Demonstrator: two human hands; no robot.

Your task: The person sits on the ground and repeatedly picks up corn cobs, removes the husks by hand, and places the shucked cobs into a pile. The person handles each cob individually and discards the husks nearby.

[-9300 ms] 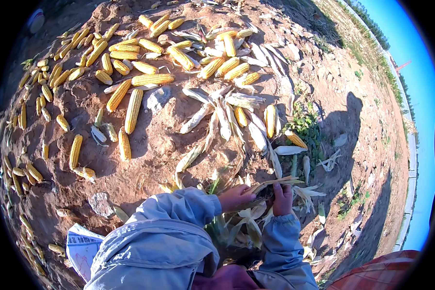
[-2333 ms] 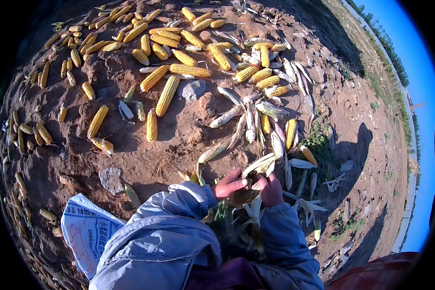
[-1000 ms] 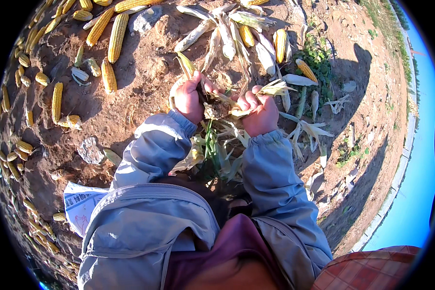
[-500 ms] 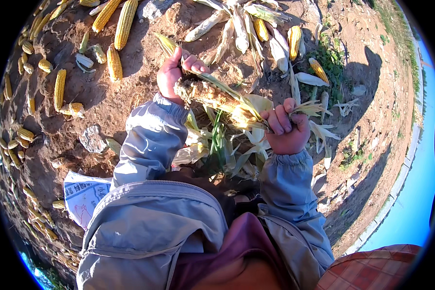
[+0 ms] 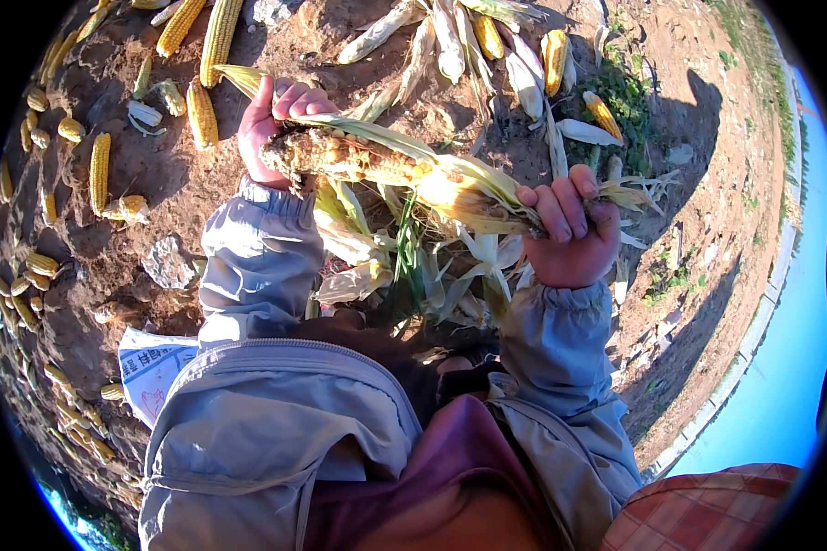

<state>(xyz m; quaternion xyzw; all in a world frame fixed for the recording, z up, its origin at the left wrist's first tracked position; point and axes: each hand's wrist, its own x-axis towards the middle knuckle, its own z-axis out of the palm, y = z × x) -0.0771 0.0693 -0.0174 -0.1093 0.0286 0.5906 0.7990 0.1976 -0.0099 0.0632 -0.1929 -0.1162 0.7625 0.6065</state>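
Left hand (image 5: 280, 124) at eleven o'clock grips husk (image 5: 386, 135), right hand (image 5: 574, 234) at two the ear (image 5: 363, 163); bare soil (image 5: 198, 174) opens toward ten.

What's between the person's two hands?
In the head view, a partly peeled corn ear, brown and rough at its left end, stretches between the left hand and right hand.

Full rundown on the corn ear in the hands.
Partly husked corn ear, slanting down rightward: left end brownish and ragged, patchy yellow kernels mid-length, pale, papery-looking husk around the right part and along the upper edge. The left hand grips husk beside the ragged end; the right hand grips the opposite end.
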